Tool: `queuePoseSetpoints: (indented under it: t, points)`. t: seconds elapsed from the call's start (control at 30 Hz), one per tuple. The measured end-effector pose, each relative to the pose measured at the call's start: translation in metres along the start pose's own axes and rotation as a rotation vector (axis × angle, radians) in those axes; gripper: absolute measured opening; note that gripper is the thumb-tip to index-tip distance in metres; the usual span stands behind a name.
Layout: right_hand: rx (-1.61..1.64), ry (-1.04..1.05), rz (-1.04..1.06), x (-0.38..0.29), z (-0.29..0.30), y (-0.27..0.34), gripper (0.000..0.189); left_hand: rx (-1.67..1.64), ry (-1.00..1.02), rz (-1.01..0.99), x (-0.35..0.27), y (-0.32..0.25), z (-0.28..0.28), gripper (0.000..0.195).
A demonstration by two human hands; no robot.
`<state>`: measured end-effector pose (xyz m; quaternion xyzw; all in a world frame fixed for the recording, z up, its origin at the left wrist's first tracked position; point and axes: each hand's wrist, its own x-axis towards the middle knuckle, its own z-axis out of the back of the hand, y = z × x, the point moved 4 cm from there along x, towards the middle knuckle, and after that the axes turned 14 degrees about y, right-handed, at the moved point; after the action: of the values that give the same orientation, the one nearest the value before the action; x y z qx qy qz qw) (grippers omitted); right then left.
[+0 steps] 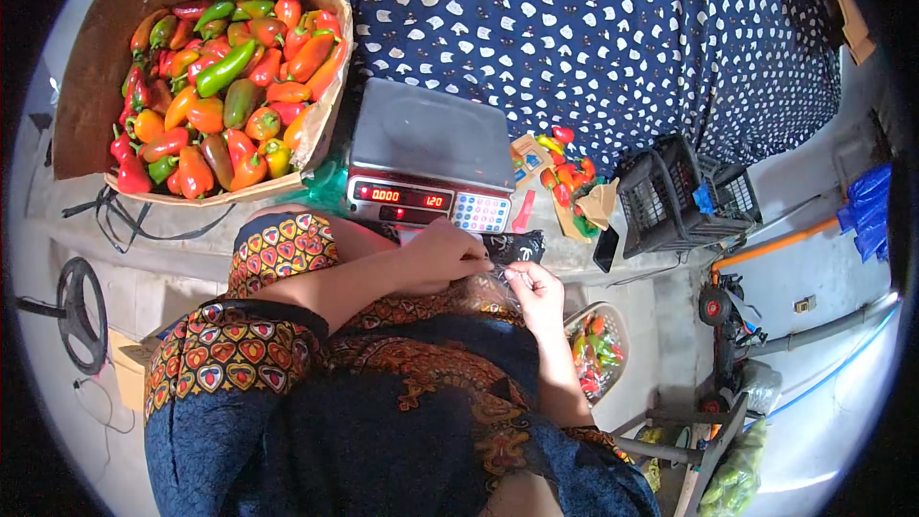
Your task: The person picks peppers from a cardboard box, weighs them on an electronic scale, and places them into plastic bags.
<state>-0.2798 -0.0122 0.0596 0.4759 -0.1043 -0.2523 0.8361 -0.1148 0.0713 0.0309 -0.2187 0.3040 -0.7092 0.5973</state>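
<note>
Both hands meet over my lap, just in front of a digital scale. My left hand (444, 255) has its fingertips pinched on the edge of a thin clear plastic bag (495, 294). On the same bag, my right hand (535, 293) closes thumb and forefinger a short way to the right. Most of the bag lies low against the patterned clothing, and its contents cannot be made out. The scale (434, 133) has a bare grey platform, lit red digits and a keypad. Behind the hands lies a black pouch-like item (518, 247) with white print.
A large cardboard box (86, 93) of red, orange and green peppers (224, 97) stands left of the scale. Right of it are loose peppers (567, 179), a phone (607, 250) and a black plastic crate (664, 197). A pale basket (619, 373) of peppers sits below my right arm.
</note>
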Motion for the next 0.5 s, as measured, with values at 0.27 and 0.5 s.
queuePoseSetpoints:
  t: [0.27,0.5]
  points:
    - [-0.113,0.234,0.010,0.001,-0.013,0.007,0.011,0.134,0.060,-0.069,0.009,0.013,-0.049,0.043]
    - [-0.169,0.216,0.010,0.002,-0.013,0.000,0.012,0.118,0.456,-0.048,0.017,0.002,-0.060,0.039]
